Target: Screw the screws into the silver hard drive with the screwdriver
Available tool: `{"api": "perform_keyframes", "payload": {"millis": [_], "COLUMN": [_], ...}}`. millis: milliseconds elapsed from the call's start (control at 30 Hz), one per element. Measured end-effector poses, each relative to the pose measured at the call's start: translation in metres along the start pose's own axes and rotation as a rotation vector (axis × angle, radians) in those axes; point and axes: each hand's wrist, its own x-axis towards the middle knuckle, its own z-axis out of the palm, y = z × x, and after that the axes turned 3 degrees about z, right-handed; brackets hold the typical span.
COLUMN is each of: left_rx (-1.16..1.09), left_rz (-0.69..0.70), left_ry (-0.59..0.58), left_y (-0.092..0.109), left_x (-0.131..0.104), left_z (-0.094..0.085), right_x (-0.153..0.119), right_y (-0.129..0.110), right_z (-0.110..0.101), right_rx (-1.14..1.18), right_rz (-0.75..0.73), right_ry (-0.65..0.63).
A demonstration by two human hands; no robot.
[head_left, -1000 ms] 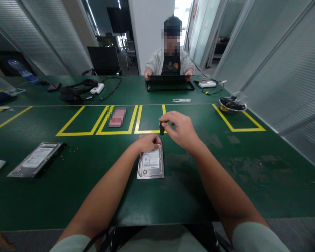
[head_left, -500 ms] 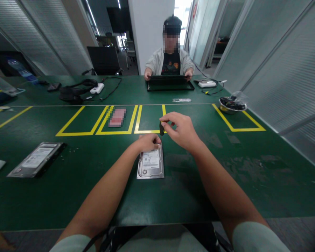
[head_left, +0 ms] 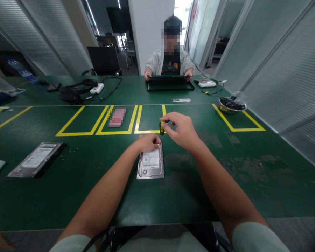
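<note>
A silver hard drive (head_left: 151,164) with a white label lies flat on the table in front of me. Across its far end rests my left hand (head_left: 148,141), its fingers curled and gripping the drive there. My right hand (head_left: 179,126) is closed, with thumb and fingers pinching the black-and-yellow handle of a small screwdriver (head_left: 162,128). The screwdriver stands upright over the drive's far right corner, its thin shaft pointing down. Whether the tip sits in a screw is too small to tell. Off to the left lies another hard drive (head_left: 36,159), label up.
Yellow tape (head_left: 76,134) marks out areas on the green table (head_left: 94,210). A pixelated reddish item (head_left: 117,117) lies inside one. A metal bowl (head_left: 232,106) of dark pieces stands at right. Across the table, a person (head_left: 170,59) holds a black frame-like panel (head_left: 170,84).
The screwdriver handle has turned in my right fingers: it looked dark before, and yellow stripes show now. My left hand and the hard drive have stayed in place.
</note>
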Motion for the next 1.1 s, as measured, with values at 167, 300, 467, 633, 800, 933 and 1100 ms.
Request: {"api": "perform_keyframes", "payload": {"millis": [167, 300, 467, 633, 800, 933, 1100], "left_rx": [0.008, 0.013, -0.005, 0.003, 0.000, -0.012, -0.010], "left_rz": [0.003, 0.003, 0.013, 0.002, 0.009, 0.007, 0.014], "left_ry": [-0.001, 0.005, -0.001, 0.004, 0.004, 0.002, 0.004], "left_y": [0.0011, 0.0010, 0.0005, 0.0013, 0.0004, -0.0024, -0.0034], "left_x": [-0.0008, -0.0015, -0.0015, -0.0018, -0.0012, 0.0005, 0.0012], "left_z": [-0.0011, -0.0015, -0.0014, -0.0016, -0.0013, 0.0004, 0.0010], "right_x": [0.0007, 0.0010, 0.0006, 0.0008, 0.0006, 0.0002, 0.0000], "right_y": [-0.0004, -0.0013, -0.0015, -0.0016, -0.0014, -0.0011, -0.0009], "right_z": [0.0001, 0.0000, -0.0003, -0.0014, -0.0013, -0.0007, -0.0008], "right_rx": [-0.011, -0.017, -0.007, -0.004, -0.004, 0.008, 0.014], "right_rz": [-0.005, 0.015, 0.019, 0.028, 0.029, 0.021, 0.007], "right_ry": [0.004, -0.007, -0.010, -0.023, -0.030, -0.044, -0.038]}}
